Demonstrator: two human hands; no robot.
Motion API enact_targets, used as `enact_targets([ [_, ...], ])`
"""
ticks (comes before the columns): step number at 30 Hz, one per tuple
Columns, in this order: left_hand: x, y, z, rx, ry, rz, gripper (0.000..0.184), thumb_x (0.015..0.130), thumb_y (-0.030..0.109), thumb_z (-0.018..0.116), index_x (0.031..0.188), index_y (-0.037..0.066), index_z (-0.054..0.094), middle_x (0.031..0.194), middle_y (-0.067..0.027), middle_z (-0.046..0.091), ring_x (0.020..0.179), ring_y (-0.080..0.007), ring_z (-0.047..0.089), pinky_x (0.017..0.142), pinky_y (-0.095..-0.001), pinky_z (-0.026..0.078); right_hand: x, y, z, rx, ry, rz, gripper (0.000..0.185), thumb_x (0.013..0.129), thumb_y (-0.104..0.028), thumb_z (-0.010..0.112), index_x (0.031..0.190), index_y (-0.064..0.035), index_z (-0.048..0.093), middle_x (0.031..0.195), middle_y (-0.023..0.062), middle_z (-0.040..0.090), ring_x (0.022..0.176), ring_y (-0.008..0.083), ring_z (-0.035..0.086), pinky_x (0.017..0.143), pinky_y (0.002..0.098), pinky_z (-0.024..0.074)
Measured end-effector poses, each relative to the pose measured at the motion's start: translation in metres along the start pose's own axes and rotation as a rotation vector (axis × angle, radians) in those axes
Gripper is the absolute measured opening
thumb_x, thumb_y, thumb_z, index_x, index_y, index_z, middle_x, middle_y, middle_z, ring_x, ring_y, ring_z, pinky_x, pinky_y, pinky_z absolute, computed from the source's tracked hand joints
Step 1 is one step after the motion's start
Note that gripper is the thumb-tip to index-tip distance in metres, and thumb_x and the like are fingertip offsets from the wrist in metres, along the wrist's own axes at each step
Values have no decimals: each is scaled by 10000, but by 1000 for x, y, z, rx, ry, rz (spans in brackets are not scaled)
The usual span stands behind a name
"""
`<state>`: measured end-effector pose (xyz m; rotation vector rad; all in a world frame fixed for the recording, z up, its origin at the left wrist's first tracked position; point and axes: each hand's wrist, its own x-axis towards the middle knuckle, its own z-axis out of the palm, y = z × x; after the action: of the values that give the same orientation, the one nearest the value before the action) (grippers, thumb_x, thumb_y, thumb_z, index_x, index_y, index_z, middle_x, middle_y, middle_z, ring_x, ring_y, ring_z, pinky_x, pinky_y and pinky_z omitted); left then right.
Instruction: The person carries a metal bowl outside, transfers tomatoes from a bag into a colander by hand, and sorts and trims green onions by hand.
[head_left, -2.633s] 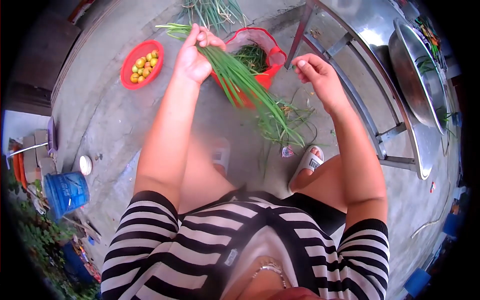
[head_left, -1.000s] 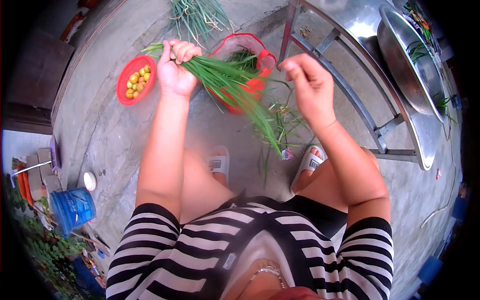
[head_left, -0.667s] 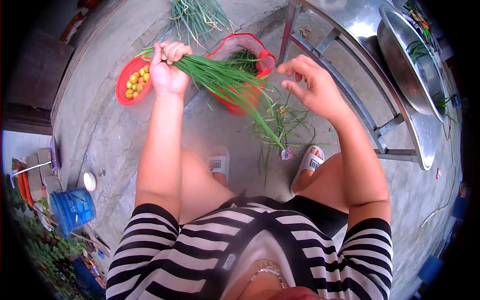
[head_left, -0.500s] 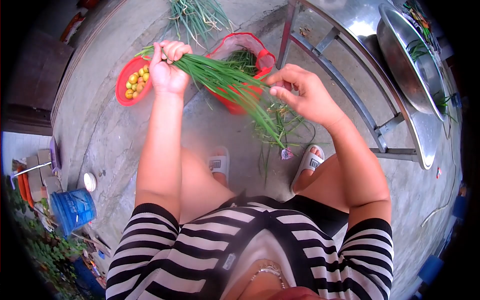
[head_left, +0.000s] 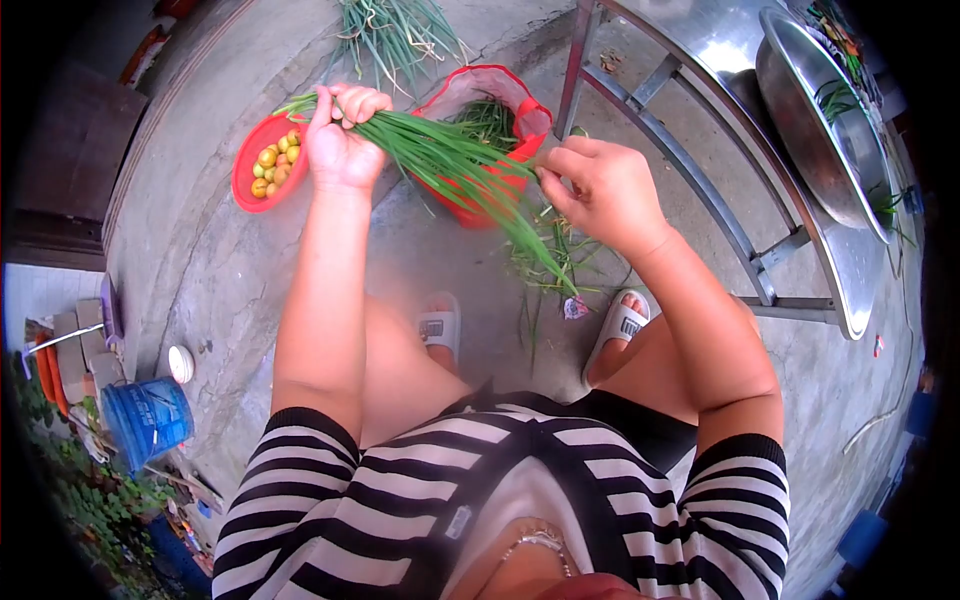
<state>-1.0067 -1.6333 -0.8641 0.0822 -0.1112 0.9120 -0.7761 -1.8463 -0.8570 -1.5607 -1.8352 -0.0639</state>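
Observation:
A bunch of long green chives [head_left: 440, 150] is clasped near its pale ends in my left hand [head_left: 345, 140], and the blades fan out to the lower right. My right hand [head_left: 605, 190] pinches at the tips of a few blades on the bunch's upper side, thumb and forefinger together. Beneath the bunch stands a red bag [head_left: 530, 125] with a pale lining, holding more loose greens [head_left: 487, 122]. Scattered cut blades [head_left: 560, 255] lie on the concrete below my right hand.
Left of the bag sits a red bowl [head_left: 243, 180] of small yellow fruit. Spring onions [head_left: 390, 40] lie beyond. At right, a metal-framed table [head_left: 700, 185] carries a steel basin [head_left: 800, 120]. A blue bucket [head_left: 147, 420] stands at far left.
My right hand has shifted slightly right, and its fingers have curled in more tightly at the blade tips. My left hand, still around the bunch, has moved a little to the right.

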Motion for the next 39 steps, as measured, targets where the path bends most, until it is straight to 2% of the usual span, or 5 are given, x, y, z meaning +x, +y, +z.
enact_targets([
  [7,4,8,-13,30,69,105,283,1015,238,493,783,81,451,613,33,291,558,-124,300,602,-292,314,6,22,10,618,221,424,178,896,-117,608,749,-27,560,633,-26,452,621,36,428,543,245,370],
  [19,2,25,-12,212,232,382,393,1052,328,398,742,89,433,565,8,350,518,-145,316,596,-303,347,2,17,-41,414,-595,459,319,940,-309,680,883,3,652,786,-1,587,731,97,513,671,259,439],
  [25,5,21,-17,264,277,412,432,1064,351,365,729,83,419,571,3,353,520,-150,314,586,-314,352,5,15,-23,798,144,400,331,945,-275,677,750,-15,612,694,-44,527,646,56,471,584,251,392],
  [35,-3,5,-7,403,336,415,405,1071,335,364,753,94,435,598,7,358,534,-148,327,586,-322,363,6,43,-20,964,-6,698,302,963,-292,629,722,-111,604,604,-67,447,535,29,333,500,212,240],
  [39,-8,-3,-3,409,373,465,403,1071,332,368,751,94,429,604,6,357,542,-141,329,590,-322,367,5,52,-6,1086,362,717,285,967,-269,617,735,-104,598,599,-66,451,518,31,329,487,213,232],
])
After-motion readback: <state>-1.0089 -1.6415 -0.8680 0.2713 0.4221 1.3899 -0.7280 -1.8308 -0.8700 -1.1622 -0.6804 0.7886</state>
